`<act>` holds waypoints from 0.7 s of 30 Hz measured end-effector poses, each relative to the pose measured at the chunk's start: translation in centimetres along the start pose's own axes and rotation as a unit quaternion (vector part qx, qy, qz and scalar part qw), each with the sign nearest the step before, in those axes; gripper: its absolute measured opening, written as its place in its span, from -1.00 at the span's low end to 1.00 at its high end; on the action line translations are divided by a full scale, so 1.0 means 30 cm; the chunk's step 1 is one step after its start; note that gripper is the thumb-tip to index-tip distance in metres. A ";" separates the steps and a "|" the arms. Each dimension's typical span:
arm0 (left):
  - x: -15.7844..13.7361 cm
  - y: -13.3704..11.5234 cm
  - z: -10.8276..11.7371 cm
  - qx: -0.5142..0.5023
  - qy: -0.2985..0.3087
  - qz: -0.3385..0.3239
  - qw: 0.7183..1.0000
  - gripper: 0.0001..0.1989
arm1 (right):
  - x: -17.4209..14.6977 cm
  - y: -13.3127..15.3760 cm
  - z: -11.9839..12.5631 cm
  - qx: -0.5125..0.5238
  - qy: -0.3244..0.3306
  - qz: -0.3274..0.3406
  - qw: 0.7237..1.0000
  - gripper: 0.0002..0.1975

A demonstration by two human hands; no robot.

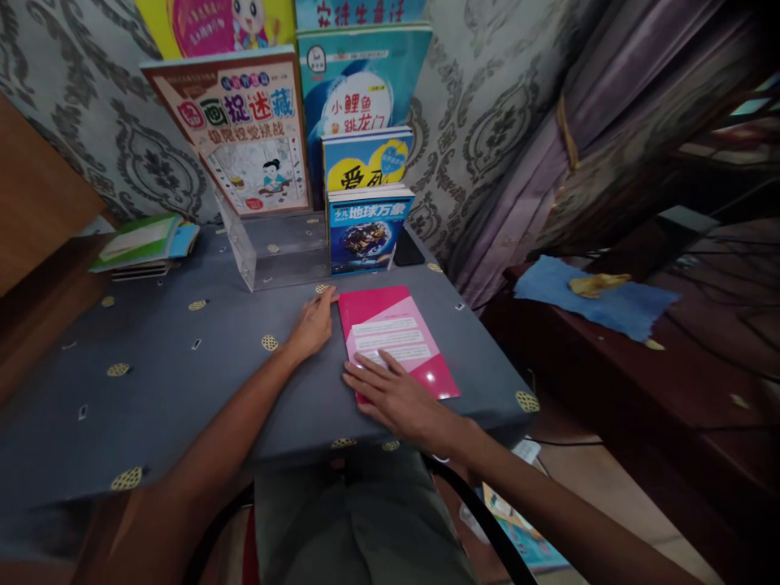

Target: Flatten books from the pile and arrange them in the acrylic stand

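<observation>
A pink book (pixel 390 321) lies flat and shut on the cloth-covered table, its pale text panel facing up. My right hand (pixel 396 398) rests palm down over the lower left of that cover, fingers stretched out and slightly apart. Beside the book's upper left corner, my left hand (pixel 314 325) lies on the tablecloth. Its fingers point forward, loosely bent, with a fingertip at the book's edge. I see nothing held in either hand.
A clear rack (pixel 244 252) with several upright books, among them a blue earth book (pixel 366 236), stands at the back. Behind it is a dark phone-like slab (pixel 408 248). Stacked books (pixel 140 244) lie left. A blue cloth (pixel 548 288) covers part of the brown surface on the right.
</observation>
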State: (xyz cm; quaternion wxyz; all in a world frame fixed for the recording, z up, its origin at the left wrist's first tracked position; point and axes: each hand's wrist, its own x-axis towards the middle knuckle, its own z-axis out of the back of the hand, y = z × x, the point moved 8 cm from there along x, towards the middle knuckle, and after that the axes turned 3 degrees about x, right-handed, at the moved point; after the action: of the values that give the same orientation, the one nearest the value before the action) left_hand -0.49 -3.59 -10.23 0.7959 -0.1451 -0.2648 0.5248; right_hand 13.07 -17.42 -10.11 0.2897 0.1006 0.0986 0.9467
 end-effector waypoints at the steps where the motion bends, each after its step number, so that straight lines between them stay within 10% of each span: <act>1: 0.000 -0.002 0.001 0.004 -0.002 -0.002 1.000 -0.32 | -0.020 0.024 -0.006 0.001 -0.003 0.003 1.000 -0.53; 7: -0.007 -0.038 0.013 0.052 0.005 0.001 0.999 -0.52 | -0.074 0.134 -0.038 -0.001 -0.022 -0.004 1.000 -0.44; 21: -0.038 -0.115 -0.021 0.199 0.090 -0.028 0.976 -0.30 | -0.245 0.097 -0.017 -0.043 -0.130 -0.108 0.985 -0.23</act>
State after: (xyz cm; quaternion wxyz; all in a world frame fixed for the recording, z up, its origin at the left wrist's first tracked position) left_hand 2.16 -6.00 -9.29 0.8436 -0.0229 -0.0866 0.5295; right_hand 17.37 -24.03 -10.88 0.4044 0.1988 0.0293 0.8922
